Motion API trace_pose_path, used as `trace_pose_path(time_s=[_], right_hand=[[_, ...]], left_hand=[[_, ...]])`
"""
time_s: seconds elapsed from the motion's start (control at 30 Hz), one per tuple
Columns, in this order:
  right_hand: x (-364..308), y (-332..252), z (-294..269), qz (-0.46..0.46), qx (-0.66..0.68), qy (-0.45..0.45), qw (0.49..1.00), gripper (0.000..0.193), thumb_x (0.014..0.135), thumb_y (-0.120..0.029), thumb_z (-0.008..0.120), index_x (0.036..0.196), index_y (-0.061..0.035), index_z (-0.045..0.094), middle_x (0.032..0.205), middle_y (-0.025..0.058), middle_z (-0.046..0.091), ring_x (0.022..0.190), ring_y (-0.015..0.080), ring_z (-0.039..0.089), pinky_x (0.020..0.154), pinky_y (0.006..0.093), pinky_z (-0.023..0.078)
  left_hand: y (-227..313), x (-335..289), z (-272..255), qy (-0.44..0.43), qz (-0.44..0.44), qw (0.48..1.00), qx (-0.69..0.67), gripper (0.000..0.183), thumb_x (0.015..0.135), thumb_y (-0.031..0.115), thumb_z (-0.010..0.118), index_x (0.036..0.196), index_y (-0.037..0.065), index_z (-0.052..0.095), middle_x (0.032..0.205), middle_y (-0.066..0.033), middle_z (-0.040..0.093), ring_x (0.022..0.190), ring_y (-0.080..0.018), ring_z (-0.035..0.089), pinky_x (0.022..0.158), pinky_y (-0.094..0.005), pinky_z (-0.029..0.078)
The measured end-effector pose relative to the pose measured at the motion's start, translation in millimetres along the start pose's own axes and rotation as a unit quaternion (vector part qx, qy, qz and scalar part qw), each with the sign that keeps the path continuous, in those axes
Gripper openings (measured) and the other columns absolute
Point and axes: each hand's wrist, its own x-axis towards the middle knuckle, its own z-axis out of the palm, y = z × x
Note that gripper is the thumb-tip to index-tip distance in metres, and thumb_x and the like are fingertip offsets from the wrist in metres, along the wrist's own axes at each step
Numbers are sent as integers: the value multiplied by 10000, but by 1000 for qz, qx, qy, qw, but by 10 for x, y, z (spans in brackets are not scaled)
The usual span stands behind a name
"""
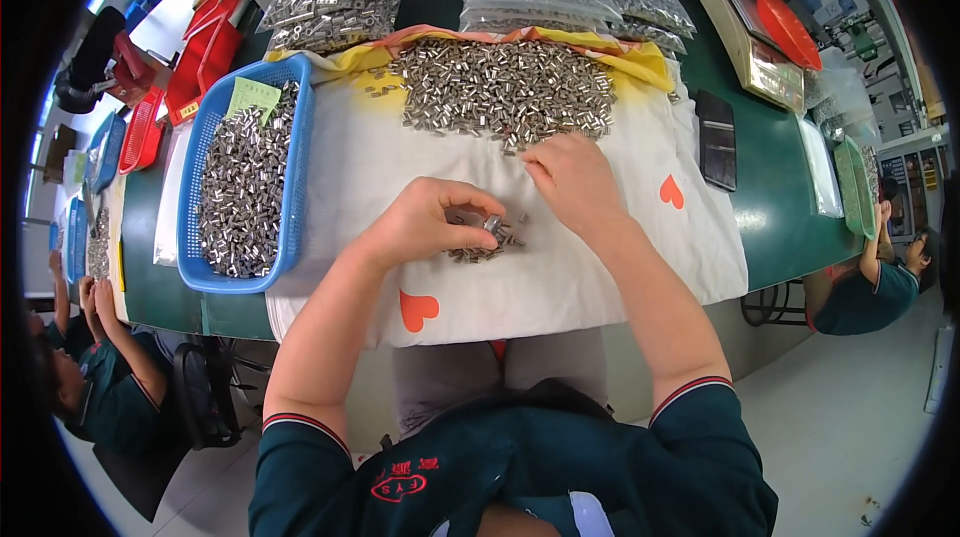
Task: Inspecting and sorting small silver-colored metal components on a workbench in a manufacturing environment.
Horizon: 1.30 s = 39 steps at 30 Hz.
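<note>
Handling metal pieces (492, 225); big pile (510, 87) remains;
Left hand (425, 222) pinches some; right hand (575, 175) curled, contents unclear; basket (230, 284) well filled

Silver pieces (505, 87), red-hearted white cloth (355, 172)

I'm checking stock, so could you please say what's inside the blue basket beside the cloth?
Metal pieces, a yellow note on top; anything beneath them in the basket is hidden.
</note>
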Motion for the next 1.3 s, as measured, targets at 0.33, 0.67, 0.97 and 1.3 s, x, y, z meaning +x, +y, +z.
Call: trace_pose_path(time_s=[0.33, 0.67, 0.97, 1.3], right_hand=[[-458, -210, 79, -33, 56, -50, 997, 90, 726, -108, 583, 790, -48, 601, 757, 87, 587, 754, 261, 534, 698, 349, 428], [177, -79, 209, 40, -68, -35, 996, 65, 728, -108, 573, 756, -62, 608, 749, 78, 577, 791, 264, 533, 744, 371, 419], [268, -277, 85, 184, 280, -19, 942, 58, 715, -39, 603, 773, -37, 596, 751, 57, 599, 720, 167, 579, 665, 271, 457], [152, -223, 131, 87, 390, -27, 917, 95, 679, 21, 616, 759, -22, 588, 748, 39, 599, 696, 130, 565, 635, 247, 451]], left_hand=[[-21, 125, 35, 7, -11, 1000, 8, 276, 685, 116, 726, 930, 29, 637, 817, -33, 644, 723, -75, 559, 687, -235, 465], [8, 72, 20, -45, 12, 999, -2, 264, 715, 121, 713, 945, 22, 630, 855, -24, 634, 757, -66, 561, 692, -226, 467], [-222, 170, -229, 72, -23, 951, -300, 302, 756, -10, 633, 1051, -11, 566, 871, -28, 612, 769, -72, 578, 698, -204, 473], [-252, 147, -206, 43, -5, 949, -311, 358, 741, -26, 643, 1088, -1, 559, 822, -12, 610, 756, -49, 559, 685, -196, 473]])
